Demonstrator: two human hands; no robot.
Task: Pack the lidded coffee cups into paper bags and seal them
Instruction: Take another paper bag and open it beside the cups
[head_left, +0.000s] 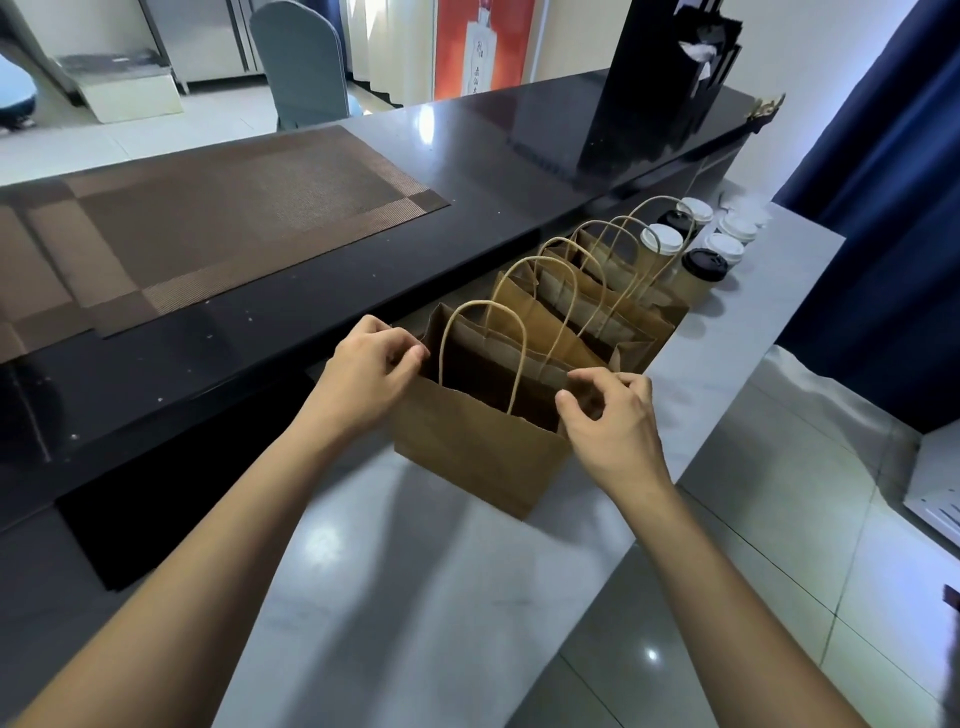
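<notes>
You have the nearest bag (483, 447) between your hands on the grey desk (415, 597), at the front of a row of bags (597, 312) that runs back toward the cups (691, 249). Your left hand (363, 379) pinches the bag's left upper edge, fingers curled over the rim. Your right hand (613, 431) has its fingers curled at the right upper corner; it seems to pinch the paper there, though the contact itself is hard to see.

The bag is thin brown kraft paper, so expect it to be light and floppy when empty, stiff only along its folds. It will likely crease or tear if you tug hard at the rim, so spread the mouth gently from both side edges, as your grip is placed now. The twisted paper handles (483, 353) stand up in loops; they would suit carrying, not opening.

The bag stands upright with its mouth open and dark inside; you cannot tell from here whether anything is in it. The bags behind it look alike, each with looped handles.

The cups stand at the far end, beside the last bag, some with white lids, some with black. They are probably light card, easily crushed, and top-heavy if full, so take each one around the body below the lid rather than by the lid itself.
</notes>
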